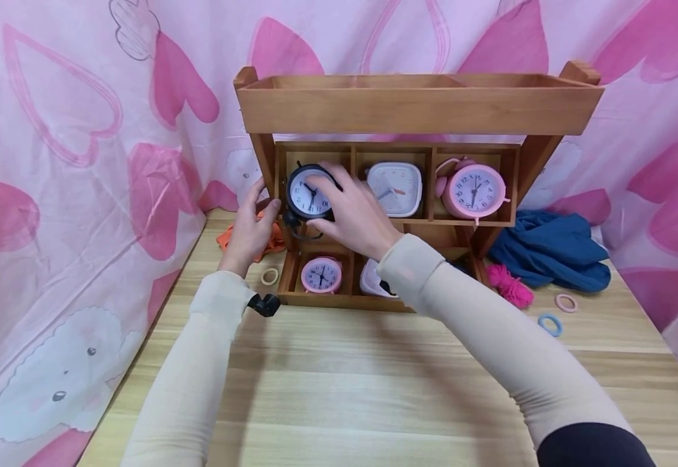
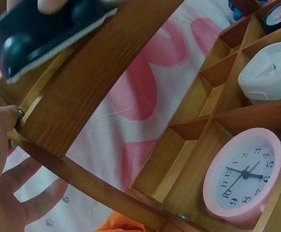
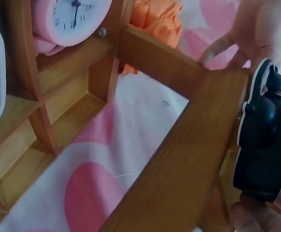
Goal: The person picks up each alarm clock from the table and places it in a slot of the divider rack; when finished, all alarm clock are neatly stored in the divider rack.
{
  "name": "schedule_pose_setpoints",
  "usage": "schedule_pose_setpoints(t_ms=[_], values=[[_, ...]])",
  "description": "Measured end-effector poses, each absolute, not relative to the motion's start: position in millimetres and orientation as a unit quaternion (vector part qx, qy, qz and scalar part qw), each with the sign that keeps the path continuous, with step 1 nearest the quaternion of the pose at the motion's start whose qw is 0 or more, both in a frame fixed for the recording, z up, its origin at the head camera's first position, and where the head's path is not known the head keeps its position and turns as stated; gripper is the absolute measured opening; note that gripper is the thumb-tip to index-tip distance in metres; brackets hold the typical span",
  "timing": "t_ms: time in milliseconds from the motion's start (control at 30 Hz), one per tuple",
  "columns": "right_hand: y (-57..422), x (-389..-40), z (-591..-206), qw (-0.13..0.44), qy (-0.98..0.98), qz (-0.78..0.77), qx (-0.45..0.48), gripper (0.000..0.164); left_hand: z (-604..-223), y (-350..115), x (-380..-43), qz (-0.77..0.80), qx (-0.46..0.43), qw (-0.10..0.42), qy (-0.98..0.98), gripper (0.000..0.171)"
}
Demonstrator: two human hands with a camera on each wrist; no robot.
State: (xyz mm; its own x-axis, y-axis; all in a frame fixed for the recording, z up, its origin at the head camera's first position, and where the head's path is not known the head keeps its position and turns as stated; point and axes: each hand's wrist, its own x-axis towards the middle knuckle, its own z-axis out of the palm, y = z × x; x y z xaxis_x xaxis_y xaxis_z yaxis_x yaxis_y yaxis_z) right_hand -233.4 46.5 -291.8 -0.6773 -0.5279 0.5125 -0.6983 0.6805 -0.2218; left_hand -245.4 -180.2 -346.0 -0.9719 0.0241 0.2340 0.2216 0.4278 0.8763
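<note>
At the left compartment of the shelf's middle tier, my right hand [image 1: 353, 211] holds a black alarm clock [image 1: 302, 194], thumb at its lower edge and fingers over the top. Its white dial faces out with the numerals turned upside down, and the handle hangs below. In the right wrist view the black clock [image 3: 262, 140] shows its dark casing. My left hand [image 1: 248, 230] is against the left side of the wooden shelf [image 1: 420, 111]. Seen from the left wrist, its thumb touches the wooden edge and the other fingers reach out straight, spread along the side.
Beside it in that tier are a white square clock [image 1: 396, 188] and a pink alarm clock [image 1: 474, 189]. Another pink clock [image 1: 321, 275] and a white one [image 1: 374, 279] occupy the bottom tier. Orange cloth [image 1: 271, 240], blue cloth [image 1: 555, 250], pink yarn [image 1: 509, 285] and several rings lie around.
</note>
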Motion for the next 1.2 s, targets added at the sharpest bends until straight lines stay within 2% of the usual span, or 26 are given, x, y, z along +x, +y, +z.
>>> schedule_pose_setpoints(t_ms=[333,600,833,1200], values=[[25.0,-252.9,-288.4,0.250,-0.915,0.155,0.276,0.066,-345.4,-180.0,-245.7,-0.536,-0.083,0.101,-0.834,0.053],[19.1,-259.5,-293.6,0.275,-0.918,0.168,0.233,0.063,-338.1,-178.0,-240.7,-0.532,-0.067,0.081,-0.840,0.055],[17.3,-261.0,-302.9,0.281,-0.923,0.110,0.240,0.059,-322.8,-169.5,-227.8,-0.542,-0.064,0.068,-0.835,0.056],[20.9,-245.0,-310.9,0.261,-0.930,0.056,0.253,0.055,-345.4,-180.2,-244.9,-0.537,-0.073,0.092,-0.835,0.056]])
